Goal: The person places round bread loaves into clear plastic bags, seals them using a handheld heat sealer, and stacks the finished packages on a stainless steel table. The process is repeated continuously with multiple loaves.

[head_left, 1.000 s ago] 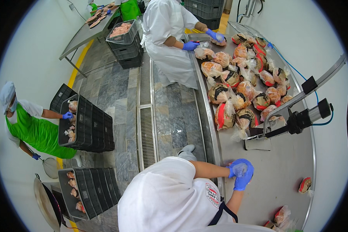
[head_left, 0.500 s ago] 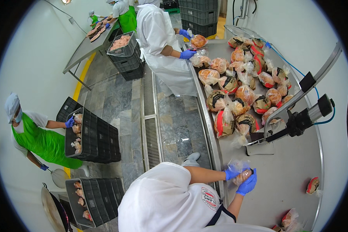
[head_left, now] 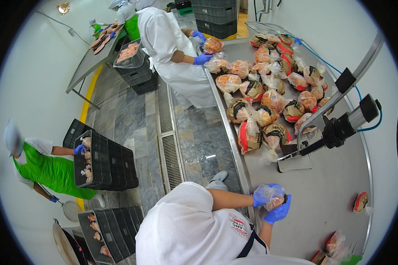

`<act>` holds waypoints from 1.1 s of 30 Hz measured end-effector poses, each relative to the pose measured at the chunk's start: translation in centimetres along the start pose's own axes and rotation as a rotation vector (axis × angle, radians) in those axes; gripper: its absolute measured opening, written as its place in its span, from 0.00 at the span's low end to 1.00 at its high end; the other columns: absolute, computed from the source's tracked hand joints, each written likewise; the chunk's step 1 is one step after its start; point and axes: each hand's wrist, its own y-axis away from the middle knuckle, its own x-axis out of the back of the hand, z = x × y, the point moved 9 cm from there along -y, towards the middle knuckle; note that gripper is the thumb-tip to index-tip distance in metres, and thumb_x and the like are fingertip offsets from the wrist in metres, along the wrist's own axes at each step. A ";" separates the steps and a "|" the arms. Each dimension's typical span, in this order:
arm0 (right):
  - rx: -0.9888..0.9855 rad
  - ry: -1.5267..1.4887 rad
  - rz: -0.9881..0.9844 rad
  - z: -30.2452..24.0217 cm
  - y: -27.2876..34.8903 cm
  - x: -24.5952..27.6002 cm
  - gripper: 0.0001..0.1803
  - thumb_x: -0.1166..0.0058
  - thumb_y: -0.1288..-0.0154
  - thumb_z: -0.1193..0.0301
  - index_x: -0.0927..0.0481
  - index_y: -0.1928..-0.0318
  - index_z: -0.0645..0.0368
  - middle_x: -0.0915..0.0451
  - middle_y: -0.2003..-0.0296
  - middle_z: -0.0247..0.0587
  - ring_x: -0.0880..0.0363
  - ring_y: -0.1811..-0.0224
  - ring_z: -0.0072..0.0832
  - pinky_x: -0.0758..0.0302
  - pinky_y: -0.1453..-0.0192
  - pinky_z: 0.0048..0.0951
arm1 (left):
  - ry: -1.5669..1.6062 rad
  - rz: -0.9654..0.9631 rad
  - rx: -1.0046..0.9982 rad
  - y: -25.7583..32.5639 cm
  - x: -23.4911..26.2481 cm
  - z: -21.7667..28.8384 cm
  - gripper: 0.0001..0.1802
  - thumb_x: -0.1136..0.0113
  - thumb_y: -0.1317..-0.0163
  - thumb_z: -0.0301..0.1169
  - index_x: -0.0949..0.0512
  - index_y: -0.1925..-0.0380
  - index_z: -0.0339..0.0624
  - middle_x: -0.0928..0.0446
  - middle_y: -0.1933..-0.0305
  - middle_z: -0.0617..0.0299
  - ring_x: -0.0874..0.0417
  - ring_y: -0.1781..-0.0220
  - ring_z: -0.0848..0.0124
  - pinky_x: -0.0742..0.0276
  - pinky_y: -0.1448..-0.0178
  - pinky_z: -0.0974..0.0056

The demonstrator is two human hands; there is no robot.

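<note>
Both blue-gloved hands are together over the near part of the steel table (head_left: 305,194). Between them is a round, orange-brown piece of meat in a clear plastic bag (head_left: 275,202). My left hand (head_left: 276,188) closes around the loose, gathered plastic on the far side. My right hand (head_left: 278,214) cups the meat from the near right, its fingers curled up beside a small dark part. What that dark part is, I cannot make out. Just beyond the hands stands a clipper-like machine (head_left: 336,130) with a metal arm and blue hose.
Many bagged meats (head_left: 273,101) with brown-and-red labels crowd the table's far half. Others (head_left: 336,243) lie at the near right. Across the table's far left corner a co-worker (head_left: 168,39) holds a bagged piece. Dark crates (head_left: 112,161) and another person (head_left: 48,168) are at left.
My left hand has shifted over the bag's loose plastic, while my right hand keeps hold of the meat. A green patch has appeared at the lower right edge. The whole view has shifted slightly.
</note>
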 end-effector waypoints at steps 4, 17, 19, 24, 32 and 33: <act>0.059 0.071 0.006 -0.9 0.2 -0.2 0.27 0.59 0.36 0.59 0.33 0.46 0.71 0.29 0.48 0.50 0.29 0.47 0.37 0.34 0.43 0.35 | -0.030 -0.046 0.032 0.1 -0.7 -1.6 0.26 0.52 0.42 0.45 0.33 0.44 0.50 0.35 0.40 0.57 0.36 0.38 0.61 0.47 0.33 0.61; 0.051 -0.028 0.052 -0.5 -0.6 0.5 0.29 0.55 0.38 0.55 0.31 0.47 0.69 0.28 0.49 0.51 0.29 0.47 0.39 0.35 0.42 0.34 | -0.234 0.102 0.054 -0.9 -0.7 -2.5 0.20 0.52 0.41 0.41 0.28 0.50 0.47 0.29 0.47 0.55 0.29 0.46 0.61 0.37 0.40 0.62; -0.037 -0.046 -0.084 -1.0 -2.7 -1.4 0.30 0.53 0.39 0.57 0.33 0.45 0.69 0.30 0.46 0.51 0.31 0.45 0.39 0.38 0.40 0.35 | -0.293 0.236 0.124 -2.6 0.1 -5.0 0.17 0.53 0.40 0.40 0.25 0.56 0.45 0.25 0.52 0.56 0.25 0.52 0.63 0.32 0.45 0.62; 0.487 0.387 -0.293 -10.7 -1.4 -0.1 0.39 0.41 0.49 0.61 0.43 0.38 0.56 0.48 0.36 0.52 0.45 0.36 0.49 0.48 0.34 0.46 | 1.200 0.251 0.733 -4.0 0.1 -6.3 0.15 0.56 0.38 0.37 0.22 0.64 0.41 0.22 0.63 0.54 0.22 0.64 0.65 0.25 0.55 0.61; 1.091 0.552 -0.253 -12.0 -1.0 5.9 0.44 0.33 0.61 0.70 0.41 0.40 0.46 0.46 0.39 0.54 0.47 0.37 0.54 0.48 0.35 0.54 | 0.883 0.083 0.545 -8.3 -2.5 1.8 0.16 0.55 0.37 0.38 0.23 0.66 0.37 0.22 0.64 0.57 0.21 0.66 0.67 0.25 0.59 0.62; 0.956 0.468 -0.214 -12.7 -2.2 6.8 0.44 0.33 0.60 0.69 0.41 0.40 0.47 0.45 0.39 0.53 0.46 0.37 0.52 0.47 0.36 0.53 | 0.967 0.008 0.544 -8.8 -2.7 4.6 0.17 0.55 0.37 0.39 0.23 0.67 0.38 0.22 0.65 0.58 0.22 0.66 0.68 0.25 0.60 0.62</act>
